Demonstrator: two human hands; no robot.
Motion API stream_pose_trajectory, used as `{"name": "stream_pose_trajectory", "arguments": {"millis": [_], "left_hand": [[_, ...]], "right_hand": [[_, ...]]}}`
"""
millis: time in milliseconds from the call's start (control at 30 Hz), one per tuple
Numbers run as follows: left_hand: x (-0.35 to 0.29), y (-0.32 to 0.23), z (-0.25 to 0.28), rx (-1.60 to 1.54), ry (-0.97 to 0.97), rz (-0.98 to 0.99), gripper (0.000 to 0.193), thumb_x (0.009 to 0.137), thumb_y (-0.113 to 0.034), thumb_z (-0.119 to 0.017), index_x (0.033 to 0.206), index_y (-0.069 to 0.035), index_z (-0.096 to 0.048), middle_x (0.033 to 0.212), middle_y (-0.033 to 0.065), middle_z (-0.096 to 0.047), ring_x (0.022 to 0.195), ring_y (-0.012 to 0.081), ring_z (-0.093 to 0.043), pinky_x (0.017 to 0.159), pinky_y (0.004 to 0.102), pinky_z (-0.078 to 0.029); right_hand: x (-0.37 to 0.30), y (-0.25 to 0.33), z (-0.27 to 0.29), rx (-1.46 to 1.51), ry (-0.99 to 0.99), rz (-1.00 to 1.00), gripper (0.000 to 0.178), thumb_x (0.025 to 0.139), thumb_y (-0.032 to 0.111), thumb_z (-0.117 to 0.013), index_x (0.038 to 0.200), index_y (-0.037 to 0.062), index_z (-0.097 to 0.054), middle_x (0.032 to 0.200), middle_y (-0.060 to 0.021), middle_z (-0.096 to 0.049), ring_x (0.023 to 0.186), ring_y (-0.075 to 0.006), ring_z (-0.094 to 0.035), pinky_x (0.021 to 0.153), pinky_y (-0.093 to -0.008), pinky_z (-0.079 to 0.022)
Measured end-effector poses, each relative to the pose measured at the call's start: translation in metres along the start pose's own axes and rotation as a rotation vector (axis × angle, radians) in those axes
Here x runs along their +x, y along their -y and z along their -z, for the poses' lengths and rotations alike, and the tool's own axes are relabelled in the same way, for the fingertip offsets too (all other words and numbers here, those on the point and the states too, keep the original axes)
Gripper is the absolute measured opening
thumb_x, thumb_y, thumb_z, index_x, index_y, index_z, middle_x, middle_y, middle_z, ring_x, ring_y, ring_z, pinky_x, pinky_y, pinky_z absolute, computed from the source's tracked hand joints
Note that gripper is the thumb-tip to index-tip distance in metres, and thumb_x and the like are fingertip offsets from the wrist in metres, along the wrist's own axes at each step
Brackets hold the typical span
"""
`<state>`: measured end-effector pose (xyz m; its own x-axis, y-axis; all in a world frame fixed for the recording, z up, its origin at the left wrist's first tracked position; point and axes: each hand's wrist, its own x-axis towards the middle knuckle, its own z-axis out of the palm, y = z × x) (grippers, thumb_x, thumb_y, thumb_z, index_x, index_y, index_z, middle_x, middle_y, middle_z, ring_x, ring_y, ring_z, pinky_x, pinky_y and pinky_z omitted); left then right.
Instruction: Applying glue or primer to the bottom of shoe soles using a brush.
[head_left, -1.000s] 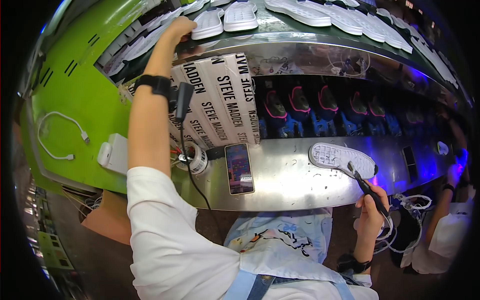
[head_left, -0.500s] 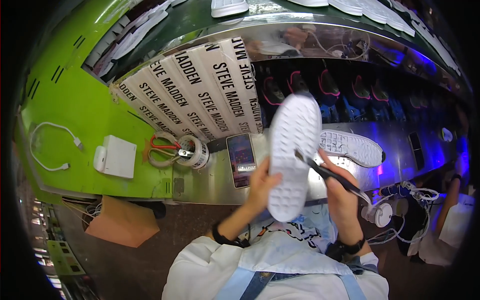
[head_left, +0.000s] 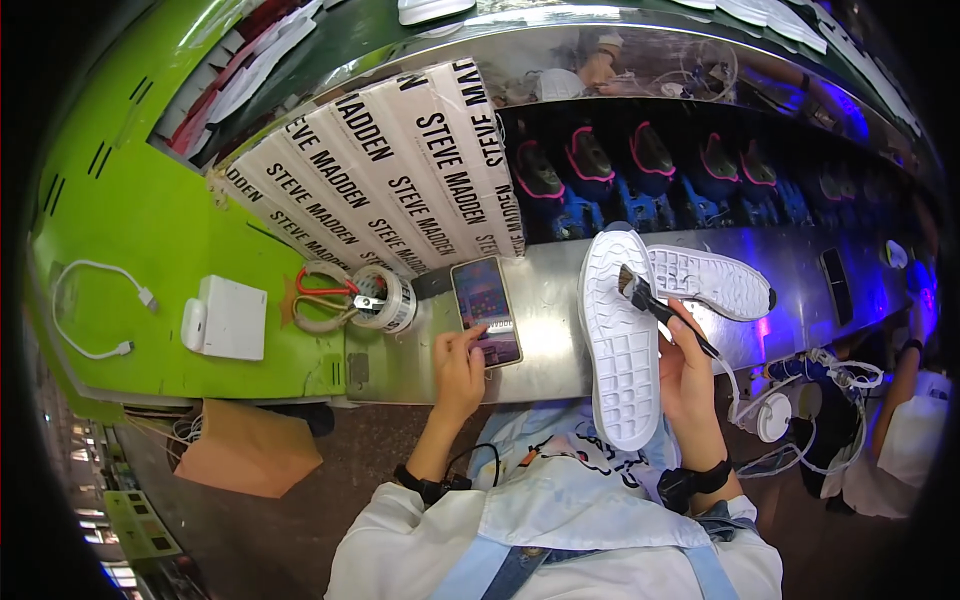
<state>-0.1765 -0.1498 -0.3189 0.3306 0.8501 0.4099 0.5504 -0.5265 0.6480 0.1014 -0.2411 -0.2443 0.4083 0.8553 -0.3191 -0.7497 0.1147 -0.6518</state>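
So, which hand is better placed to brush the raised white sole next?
Probably the right hand: it holds the black brush over that sole, while the left hand is at the rectangular smartphone.

Phone (head_left: 480,290) on worktop (head_left: 550,350) at my left grip (head_left: 460,370), sole (head_left: 627,390) and brush (head_left: 641,292) at my right grip (head_left: 687,370), second sole (head_left: 725,285) behind.

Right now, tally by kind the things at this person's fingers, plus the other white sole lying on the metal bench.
White soles: 2, one held, one lying
Brush: 1, in the right hand
Phone: 1, at the left hand
Total: 4
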Motion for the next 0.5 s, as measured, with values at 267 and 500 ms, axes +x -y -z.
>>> {"name": "stream_pose_trajectory", "arguments": {"millis": [267,500], "left_hand": [[0.016,-0.074,-0.049,-1.494,0.242,0.587,0.046,0.096,-0.031,-0.039,0.129,0.000,-0.046,0.130,0.0123,-0.052,0.114,0.0229,-0.052,0.097,0.0377,-0.040],[0.027,-0.079,-0.070,-2.402,0.749,0.679,0.055,0.093,-0.037,-0.040,0.133,0.000,-0.041,0.129,0.0177,-0.051,0.115,0.0296,-0.054,0.101,0.0432,-0.040]], "right_hand": [[-0.007,-0.006,-0.018,0.138,0.050,0.012,0.037,0.090,0.010,-0.054,0.126,0.0013,-0.049,0.120,-0.0134,-0.056,0.115,-0.0220,-0.050,0.094,-0.0391,-0.044],[-0.030,0.013,-0.032,-1.339,0.307,1.045,0.024,0.072,-0.001,-0.069,0.096,0.0012,-0.067,0.098,-0.0114,-0.068,0.084,-0.0222,-0.061,0.082,-0.0338,-0.044]]}}
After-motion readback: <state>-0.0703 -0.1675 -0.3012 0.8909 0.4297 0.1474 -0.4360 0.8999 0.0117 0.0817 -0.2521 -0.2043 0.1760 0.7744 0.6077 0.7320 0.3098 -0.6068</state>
